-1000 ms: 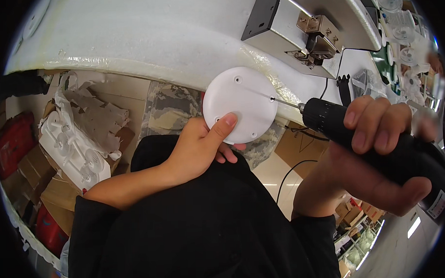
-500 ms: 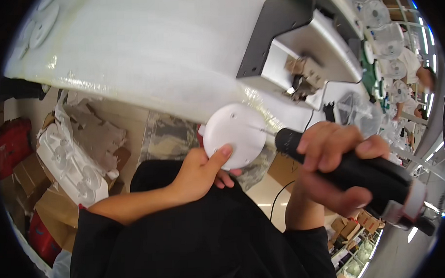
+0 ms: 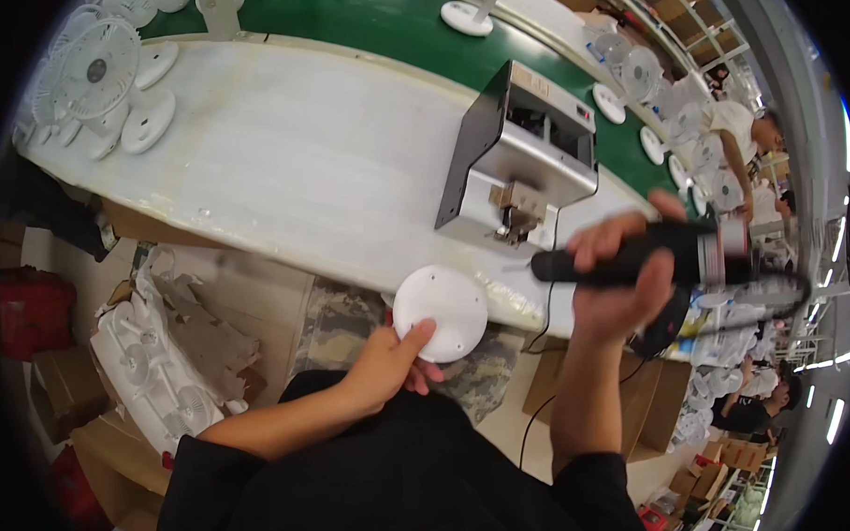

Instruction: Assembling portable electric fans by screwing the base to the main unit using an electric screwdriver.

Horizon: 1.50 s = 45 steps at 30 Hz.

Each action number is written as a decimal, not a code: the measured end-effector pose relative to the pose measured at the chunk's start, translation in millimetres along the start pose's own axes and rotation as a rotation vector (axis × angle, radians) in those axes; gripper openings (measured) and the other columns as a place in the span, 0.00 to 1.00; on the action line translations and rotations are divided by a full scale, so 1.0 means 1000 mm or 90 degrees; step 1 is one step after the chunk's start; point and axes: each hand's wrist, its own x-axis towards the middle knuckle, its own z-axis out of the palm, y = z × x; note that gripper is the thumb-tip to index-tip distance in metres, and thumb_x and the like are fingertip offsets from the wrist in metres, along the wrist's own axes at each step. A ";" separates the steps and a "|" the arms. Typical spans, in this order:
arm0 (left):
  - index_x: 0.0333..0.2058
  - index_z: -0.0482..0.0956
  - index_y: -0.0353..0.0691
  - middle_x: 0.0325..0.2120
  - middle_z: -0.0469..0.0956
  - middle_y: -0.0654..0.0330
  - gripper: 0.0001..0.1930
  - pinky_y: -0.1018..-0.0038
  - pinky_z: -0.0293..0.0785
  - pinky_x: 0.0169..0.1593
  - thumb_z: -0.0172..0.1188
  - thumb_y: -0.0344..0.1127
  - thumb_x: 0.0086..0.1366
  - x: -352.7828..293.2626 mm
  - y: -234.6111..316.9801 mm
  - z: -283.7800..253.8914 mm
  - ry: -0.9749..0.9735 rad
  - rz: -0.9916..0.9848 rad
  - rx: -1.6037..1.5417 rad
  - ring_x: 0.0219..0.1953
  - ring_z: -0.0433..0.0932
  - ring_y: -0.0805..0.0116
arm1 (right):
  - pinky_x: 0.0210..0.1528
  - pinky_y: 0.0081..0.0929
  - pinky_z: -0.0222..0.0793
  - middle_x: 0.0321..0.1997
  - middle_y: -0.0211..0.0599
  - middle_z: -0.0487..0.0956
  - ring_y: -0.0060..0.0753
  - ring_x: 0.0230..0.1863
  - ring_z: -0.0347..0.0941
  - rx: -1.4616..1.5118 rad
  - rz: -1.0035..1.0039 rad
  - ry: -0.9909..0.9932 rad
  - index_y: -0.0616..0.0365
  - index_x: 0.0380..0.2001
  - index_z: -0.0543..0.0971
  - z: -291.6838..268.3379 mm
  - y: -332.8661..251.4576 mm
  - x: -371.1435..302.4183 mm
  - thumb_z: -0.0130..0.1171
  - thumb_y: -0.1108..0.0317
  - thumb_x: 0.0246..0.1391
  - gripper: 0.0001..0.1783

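My left hand (image 3: 384, 368) is closed on a round white disc (image 3: 456, 306), which looks like a fan base. Its thumb presses the face, and several small holes show near the disc's rim. Up and to the right, my right hand (image 3: 622, 273) is wrapped round a black electric screwdriver (image 3: 679, 249), slightly blurred by motion. The screwdriver lies nearly level, its thin bit pointing left, clear of the disc and just below a silver and black box-shaped machine (image 3: 552, 163). Whether a screw sits on the bit is too blurred to tell.
A white-covered table (image 3: 290, 148) stretches ahead, with white fans (image 3: 95, 76) at its left end. Behind it runs a green conveyor (image 3: 380, 56) carrying fan stands. A torn carton of fan parts (image 3: 143, 360) stands at lower left. Other people (image 3: 734, 133) are at far right.
The screwdriver has moved from over the disc's edge to a level pose apart from it, near the machine. My left hand keeps the disc. My view has shifted toward the table's far side.
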 end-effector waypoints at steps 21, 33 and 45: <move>0.18 0.74 0.40 0.04 0.63 0.66 0.38 0.81 0.53 0.15 0.32 0.68 0.66 -0.018 -0.057 -0.050 -0.351 -0.102 -0.578 0.05 0.54 0.77 | 0.54 0.33 0.62 0.53 0.48 0.70 0.39 0.51 0.69 -0.159 0.010 0.153 0.62 0.56 0.65 -0.036 0.010 -0.038 0.45 0.57 0.60 0.25; 0.29 0.79 0.37 0.13 0.68 0.64 0.12 0.75 0.66 0.22 0.60 0.41 0.62 -0.041 -0.014 -0.012 -0.214 0.112 0.350 0.13 0.65 0.68 | 0.23 0.17 0.61 0.28 0.39 0.77 0.25 0.26 0.67 -0.262 0.642 0.025 0.59 0.42 0.77 -0.022 0.027 -0.164 0.45 0.55 0.64 0.19; 0.37 0.78 0.40 0.29 0.76 0.65 0.13 0.82 0.66 0.23 0.68 0.29 0.52 -0.049 -0.008 0.014 -0.188 0.461 0.511 0.18 0.71 0.74 | 0.17 0.20 0.49 0.19 0.32 0.67 0.24 0.19 0.59 0.554 0.705 0.148 0.56 0.34 0.74 -0.026 0.061 -0.175 0.33 0.42 0.67 0.29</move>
